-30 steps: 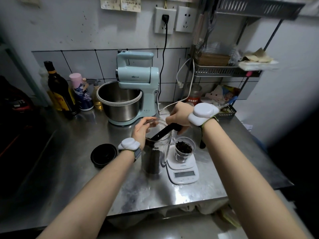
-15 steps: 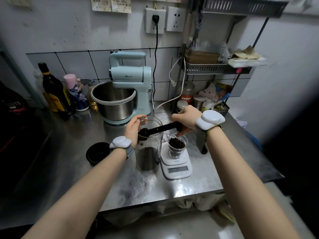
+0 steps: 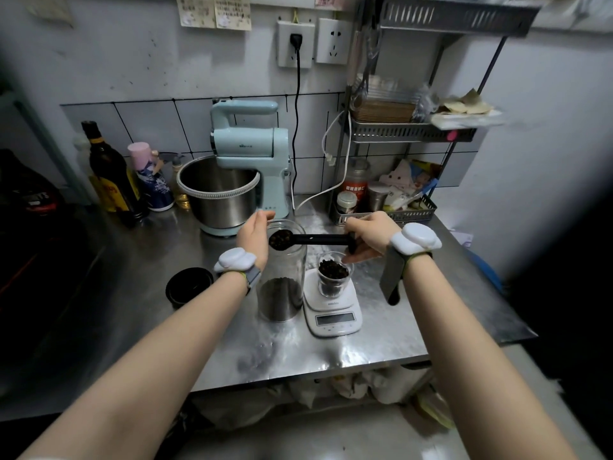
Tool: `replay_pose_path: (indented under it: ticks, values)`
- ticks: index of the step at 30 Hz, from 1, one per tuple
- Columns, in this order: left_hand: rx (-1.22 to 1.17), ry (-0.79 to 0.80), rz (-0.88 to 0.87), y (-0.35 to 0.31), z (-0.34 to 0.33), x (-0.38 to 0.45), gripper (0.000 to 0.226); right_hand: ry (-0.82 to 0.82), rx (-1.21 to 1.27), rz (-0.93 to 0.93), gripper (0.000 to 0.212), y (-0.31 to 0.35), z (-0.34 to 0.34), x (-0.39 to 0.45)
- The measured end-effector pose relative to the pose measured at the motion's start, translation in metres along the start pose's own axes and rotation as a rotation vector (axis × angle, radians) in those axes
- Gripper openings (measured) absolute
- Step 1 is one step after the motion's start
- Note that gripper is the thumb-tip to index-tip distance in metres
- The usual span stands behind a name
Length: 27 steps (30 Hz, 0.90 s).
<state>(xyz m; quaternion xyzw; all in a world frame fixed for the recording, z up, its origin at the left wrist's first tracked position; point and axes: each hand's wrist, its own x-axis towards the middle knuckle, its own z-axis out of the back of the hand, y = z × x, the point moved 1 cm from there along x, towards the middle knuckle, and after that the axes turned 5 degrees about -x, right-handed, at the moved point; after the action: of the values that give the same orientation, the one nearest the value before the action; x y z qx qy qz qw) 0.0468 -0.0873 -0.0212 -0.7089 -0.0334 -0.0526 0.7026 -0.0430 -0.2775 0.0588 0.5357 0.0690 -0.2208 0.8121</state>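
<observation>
Now in hand: black scoop [image 3: 311, 240], held level, its bowl heaped with dark beans [image 3: 279, 240] over the mouth of the glass jar [image 3: 282, 293].
Right hand [image 3: 365, 237]: fingers curled tight round the end of the scoop's handle, above the glass cup [image 3: 333, 277].
Left hand [image 3: 253, 237]: fingers wrapped round the jar's rim; the jar stands upright on the steel counter [image 3: 331, 353].
Jar fill: beans in its lower part only.
Cup: stands on the white scale [image 3: 333, 315], just beside the jar, beans nearly to its rim.
Scale writing: 1 small grey word on the front, too small to read.
Mixer [image 3: 248, 167]: pale blue, tiny logo on its head, unreadable.
Bottle [image 3: 109, 174]: yellow label, blurred.
Red-labelled jar [image 3: 355, 184]: white characters, not legible.
Wall notes [image 3: 215, 9]: 2 sheets, handwriting unreadable.
Black lid [image 3: 189, 287]: left of the jar, apart from it.
</observation>
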Motion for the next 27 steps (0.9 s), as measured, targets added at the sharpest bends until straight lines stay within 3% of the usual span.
replay_pose_path:
  ticks: [6,19,27]
  values:
    - [0.245,-0.052,-0.048,0.0,-0.005,-0.005,0.038,-0.016,0.063,-0.021,0.017,-0.012,0.009,-0.007]
    - [0.24,-0.1,-0.081,0.0,-0.008,-0.007,0.037,-0.135,0.222,-0.017,0.017,-0.03,0.039,-0.029]
    - [0.222,-0.109,-0.087,-0.002,-0.007,-0.009,0.037,-0.21,0.19,-0.141,0.018,-0.064,0.049,-0.023]
